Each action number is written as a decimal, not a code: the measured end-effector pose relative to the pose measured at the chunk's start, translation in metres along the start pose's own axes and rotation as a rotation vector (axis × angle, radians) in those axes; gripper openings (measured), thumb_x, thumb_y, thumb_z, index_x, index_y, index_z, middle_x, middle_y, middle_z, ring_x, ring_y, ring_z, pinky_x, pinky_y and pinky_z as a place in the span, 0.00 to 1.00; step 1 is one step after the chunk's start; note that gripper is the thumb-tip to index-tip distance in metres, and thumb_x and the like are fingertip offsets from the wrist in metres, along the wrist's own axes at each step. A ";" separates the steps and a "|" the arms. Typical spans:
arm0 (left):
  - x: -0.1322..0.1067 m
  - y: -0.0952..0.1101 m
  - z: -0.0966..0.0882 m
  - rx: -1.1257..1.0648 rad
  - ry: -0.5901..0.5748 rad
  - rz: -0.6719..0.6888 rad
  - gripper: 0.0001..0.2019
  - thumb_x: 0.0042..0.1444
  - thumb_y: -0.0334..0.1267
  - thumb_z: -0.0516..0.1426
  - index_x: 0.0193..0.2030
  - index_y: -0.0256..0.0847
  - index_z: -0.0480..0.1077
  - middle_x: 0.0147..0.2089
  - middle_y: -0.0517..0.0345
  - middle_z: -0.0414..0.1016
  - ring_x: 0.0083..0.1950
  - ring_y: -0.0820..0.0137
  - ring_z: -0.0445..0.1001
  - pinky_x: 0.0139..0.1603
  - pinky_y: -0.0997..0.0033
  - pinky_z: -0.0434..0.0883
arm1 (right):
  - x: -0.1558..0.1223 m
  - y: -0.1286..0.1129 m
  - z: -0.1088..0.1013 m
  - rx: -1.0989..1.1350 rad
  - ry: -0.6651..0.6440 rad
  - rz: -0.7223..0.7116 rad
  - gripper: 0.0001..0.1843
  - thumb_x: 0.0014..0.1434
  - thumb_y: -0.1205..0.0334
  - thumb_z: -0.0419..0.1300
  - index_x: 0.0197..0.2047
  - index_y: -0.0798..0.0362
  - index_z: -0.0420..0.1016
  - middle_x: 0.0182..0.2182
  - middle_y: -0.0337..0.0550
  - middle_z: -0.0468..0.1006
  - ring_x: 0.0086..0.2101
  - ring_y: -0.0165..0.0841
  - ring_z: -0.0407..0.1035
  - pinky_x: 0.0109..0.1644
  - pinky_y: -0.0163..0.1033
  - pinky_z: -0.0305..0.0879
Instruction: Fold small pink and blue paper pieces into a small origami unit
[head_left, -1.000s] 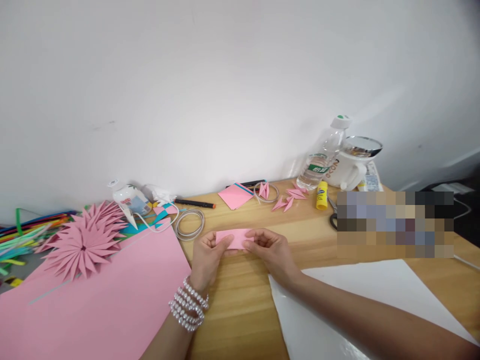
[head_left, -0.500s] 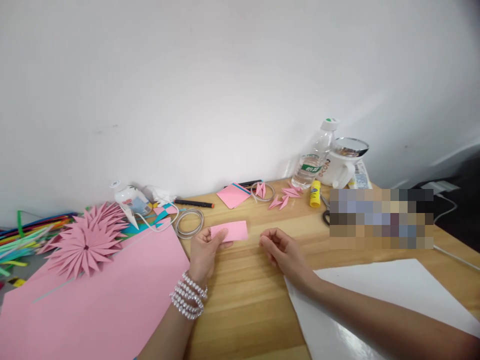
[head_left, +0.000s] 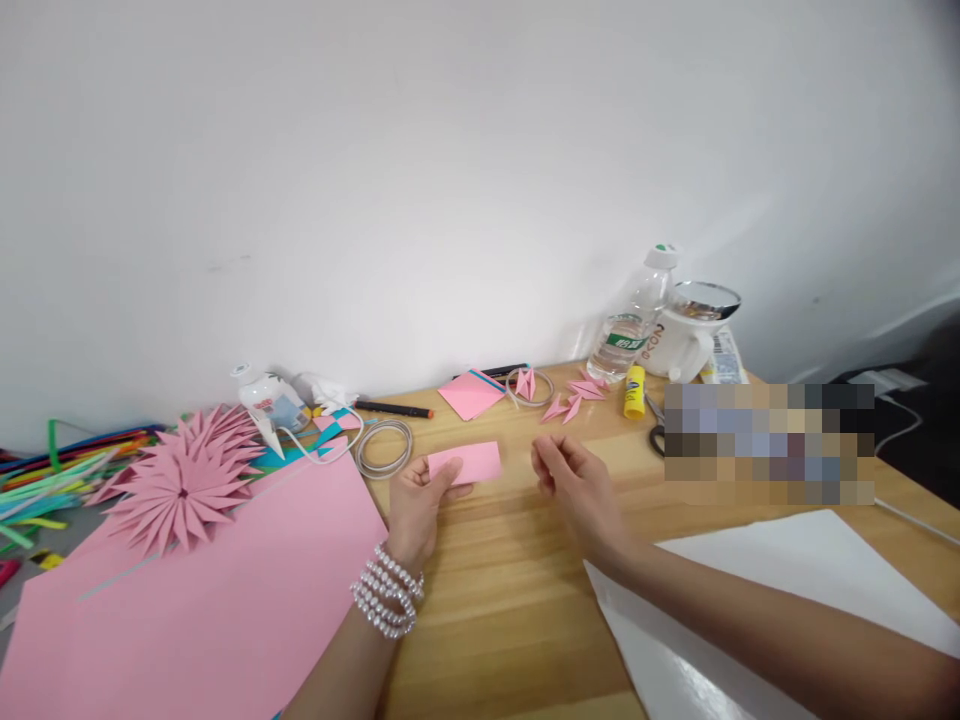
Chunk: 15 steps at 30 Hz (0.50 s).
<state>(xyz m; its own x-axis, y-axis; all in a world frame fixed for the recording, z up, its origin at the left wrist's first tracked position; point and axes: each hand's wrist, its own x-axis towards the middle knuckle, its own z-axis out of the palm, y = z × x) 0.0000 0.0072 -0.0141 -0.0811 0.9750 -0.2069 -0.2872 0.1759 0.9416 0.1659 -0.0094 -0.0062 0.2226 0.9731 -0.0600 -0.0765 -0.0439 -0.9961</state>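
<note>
Between the thumb and fingers of my left hand (head_left: 421, 495) is a small pink paper rectangle (head_left: 476, 462), held just above the wooden table. My right hand (head_left: 568, 480) hovers to the right of the paper, apart from it, with its fingers curled in and nothing visible in them. Beyond the hands lie a pink paper square (head_left: 472, 394) and several small folded pink paper pieces (head_left: 574, 400). A many-pointed pink folded-paper flower (head_left: 182, 492) rests on a large pink sheet (head_left: 225, 620) at the left.
A glue stick (head_left: 634, 392), scissors (head_left: 657, 438), a water bottle (head_left: 630, 325) and a white mug (head_left: 679, 345) stand or lie at the back right. A white sheet (head_left: 765, 590) lies under my right forearm. Coiled wire (head_left: 384, 450), a marker (head_left: 395, 410) and colourful pipe cleaners (head_left: 67, 475) are leftward.
My right hand has turned and moved slightly right, its fingers curling more. My left hand still holds the paper rectangle. The whole view has shifted a little.
</note>
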 end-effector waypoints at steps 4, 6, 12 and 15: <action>0.001 -0.001 -0.003 -0.016 -0.010 0.029 0.14 0.39 0.36 0.64 0.34 0.32 0.72 0.36 0.50 0.77 0.35 0.65 0.75 0.32 0.68 0.75 | 0.011 0.004 0.023 0.061 0.013 -0.188 0.13 0.50 0.52 0.57 0.27 0.54 0.65 0.28 0.39 0.67 0.31 0.29 0.63 0.36 0.33 0.62; 0.001 -0.002 -0.004 -0.015 -0.023 0.044 0.14 0.40 0.36 0.64 0.35 0.33 0.72 0.36 0.51 0.77 0.34 0.65 0.75 0.31 0.68 0.74 | 0.012 0.013 0.028 0.068 -0.168 -0.199 0.12 0.47 0.54 0.60 0.30 0.54 0.69 0.37 0.44 0.69 0.38 0.33 0.65 0.40 0.35 0.63; -0.002 0.002 0.001 0.071 -0.062 0.012 0.13 0.40 0.37 0.63 0.33 0.31 0.72 0.33 0.50 0.78 0.30 0.67 0.75 0.30 0.70 0.74 | 0.011 0.032 0.025 0.052 -0.373 -0.098 0.12 0.47 0.59 0.61 0.36 0.55 0.71 0.32 0.41 0.74 0.31 0.31 0.68 0.36 0.35 0.64; -0.005 0.003 0.003 0.087 -0.060 -0.009 0.13 0.40 0.38 0.63 0.32 0.32 0.72 0.33 0.50 0.78 0.30 0.68 0.75 0.31 0.71 0.73 | 0.012 0.034 0.023 0.043 -0.346 -0.048 0.12 0.45 0.58 0.62 0.34 0.56 0.72 0.28 0.40 0.74 0.28 0.30 0.67 0.33 0.35 0.63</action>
<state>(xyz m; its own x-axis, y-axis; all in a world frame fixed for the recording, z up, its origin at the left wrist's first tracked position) 0.0020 0.0036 -0.0100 -0.0209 0.9793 -0.2013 -0.2034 0.1930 0.9599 0.1431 0.0059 -0.0388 -0.1146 0.9932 0.0194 -0.1169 0.0059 -0.9931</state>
